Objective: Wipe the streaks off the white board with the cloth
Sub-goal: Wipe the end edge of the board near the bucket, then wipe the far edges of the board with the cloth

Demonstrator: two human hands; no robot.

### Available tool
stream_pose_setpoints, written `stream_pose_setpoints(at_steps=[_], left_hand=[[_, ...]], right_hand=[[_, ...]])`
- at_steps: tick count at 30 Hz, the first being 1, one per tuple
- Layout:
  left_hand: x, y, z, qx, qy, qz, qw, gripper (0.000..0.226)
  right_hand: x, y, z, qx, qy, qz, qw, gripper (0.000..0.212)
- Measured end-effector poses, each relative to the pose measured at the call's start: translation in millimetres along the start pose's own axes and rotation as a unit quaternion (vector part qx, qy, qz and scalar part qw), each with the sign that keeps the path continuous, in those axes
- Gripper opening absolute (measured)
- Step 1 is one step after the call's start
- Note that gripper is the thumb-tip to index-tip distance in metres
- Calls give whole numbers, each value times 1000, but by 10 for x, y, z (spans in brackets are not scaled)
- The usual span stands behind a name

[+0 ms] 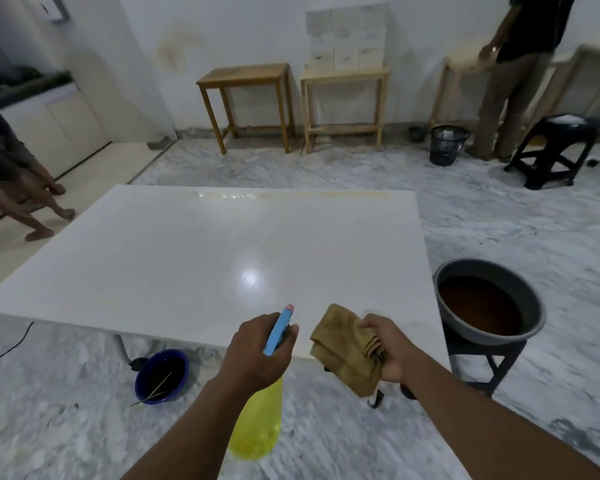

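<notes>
Both hands hover over the near edge of the large glossy white board [201, 251], which lies flat on a low stand. Gripped in the left hand [257, 344] is a yellow plastic spray bottle [257, 427] with a blue trigger head. Fingers of the right hand [388, 344] clutch a crumpled tan cloth [343, 348] above the board's edge. Yellowish streaks [326, 195] run along the far edge.

Grey marble floor [49, 427]: white board [187, 254] dead center, blue bowl [140, 379] at 7, black bin [445, 150] at 1, wooden table [245, 76] at 12.
</notes>
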State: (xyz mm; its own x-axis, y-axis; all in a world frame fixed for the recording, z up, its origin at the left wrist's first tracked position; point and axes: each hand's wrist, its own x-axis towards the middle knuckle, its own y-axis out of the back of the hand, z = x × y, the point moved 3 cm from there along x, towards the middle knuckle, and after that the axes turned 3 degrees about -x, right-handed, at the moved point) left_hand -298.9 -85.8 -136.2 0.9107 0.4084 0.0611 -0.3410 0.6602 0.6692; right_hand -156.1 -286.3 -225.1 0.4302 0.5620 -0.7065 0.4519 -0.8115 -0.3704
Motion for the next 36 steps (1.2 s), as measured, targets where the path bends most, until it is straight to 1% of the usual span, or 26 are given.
stream_pose_setpoints(at_steps=[4, 8, 12, 16, 19, 21, 23, 26, 28, 30, 33, 36], left_hand=[[48, -160, 340, 19, 5, -18, 1000, 34], [182, -522, 780, 34, -7, -52, 998, 37], [391, -1018, 1309, 42, -26, -70, 996, 39], [607, -1598, 2007, 28, -49, -67, 996, 39], [787, -1960, 2528, 11, -57, -67, 996, 35], [900, -2159, 2854, 4, -69, -67, 995, 37], [1019, -2317, 3155, -4, -79, -60, 995, 42], [1216, -2472, 3435, -12, -76, -51, 996, 42], [1387, -2559, 3579, -13, -73, -49, 996, 40], [1564, -2641, 3681, 7, -80, -47, 996, 39], [1853, -2765, 3804, 36, -91, -44, 994, 30], [2180, -2879, 3890, 45, -96, -35, 994, 30]], right_hand=[[-390, 291, -431, 1, 31, 15, 999, 38], [-744, 716, -735, -36, 47, 70, 996, 50], [-1118, 1193, -1013, -51, 64, 102, 991, 43], [-1473, 1800, -1414, -56, 94, 107, 988, 35], [-1683, 2234, -1750, -89, 107, 125, 982, 40], [-1822, 2481, -1955, -101, 117, 132, 979, 45], [-1963, 2708, -2157, -106, 132, 136, 976, 41], [-2116, 2979, -2417, -103, 151, 139, 973, 31], [-2168, 3150, -2601, -109, 160, 138, 971, 35], [-2180, 3279, -2781, -115, 164, 133, 971, 34], [-2152, 3438, -3084, -135, 168, 134, 967, 35], [-2021, 3581, -3423, -156, 171, 139, 963, 40]])
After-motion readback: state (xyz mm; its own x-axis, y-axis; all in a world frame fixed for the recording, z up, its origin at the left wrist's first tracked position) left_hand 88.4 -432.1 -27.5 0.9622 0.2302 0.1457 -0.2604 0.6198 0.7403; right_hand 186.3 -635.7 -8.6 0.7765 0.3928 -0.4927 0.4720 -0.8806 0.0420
